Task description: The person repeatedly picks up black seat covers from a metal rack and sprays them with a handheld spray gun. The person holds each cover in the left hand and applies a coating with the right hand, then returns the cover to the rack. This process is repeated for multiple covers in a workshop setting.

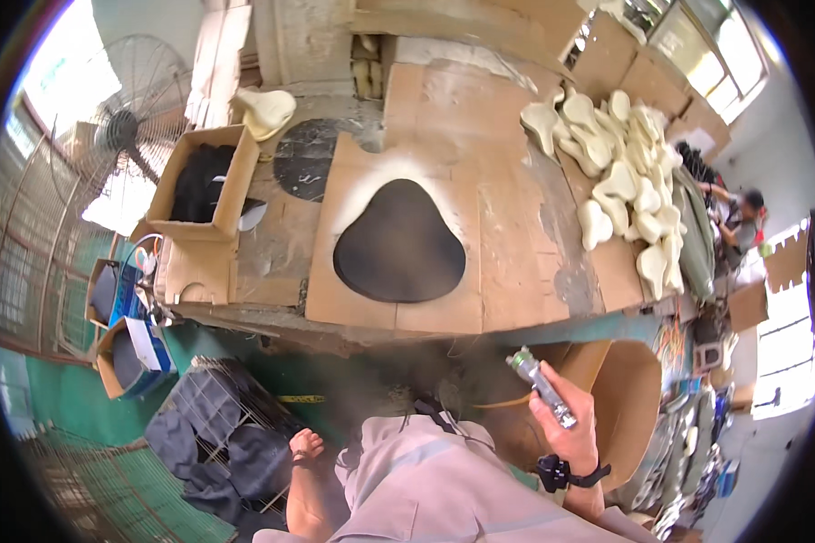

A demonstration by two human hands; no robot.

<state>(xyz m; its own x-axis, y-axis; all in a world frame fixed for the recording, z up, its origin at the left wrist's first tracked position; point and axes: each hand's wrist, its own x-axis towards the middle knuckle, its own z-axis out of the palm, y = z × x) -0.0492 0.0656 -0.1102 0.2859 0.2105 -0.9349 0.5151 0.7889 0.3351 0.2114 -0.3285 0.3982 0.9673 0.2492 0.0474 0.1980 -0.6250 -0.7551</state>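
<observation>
My right hand [566, 416] is wrapped round a small metal spray gun [541, 387] with a green fitting at its far end. It hangs in the air before the table's front edge. A black rounded-triangular seat cover piece [400, 242] lies flat on the cardboard-topped table [516, 271], with a whitish sprayed halo on the cardboard around its upper edge. My left hand [307, 442] is low at my side with the fingers curled in and nothing visible in them. Beside it, dark fabric pieces [254, 457] drape over a wire rack.
Cream foam seat shapes [620, 172] are heaped at the table's right, and another foam piece [270, 112] is at back left. A cardboard box [204, 185] holds black pieces. A fan [122, 131] stands left; a large carton [629, 407] is right. Another person [741, 222] works far right.
</observation>
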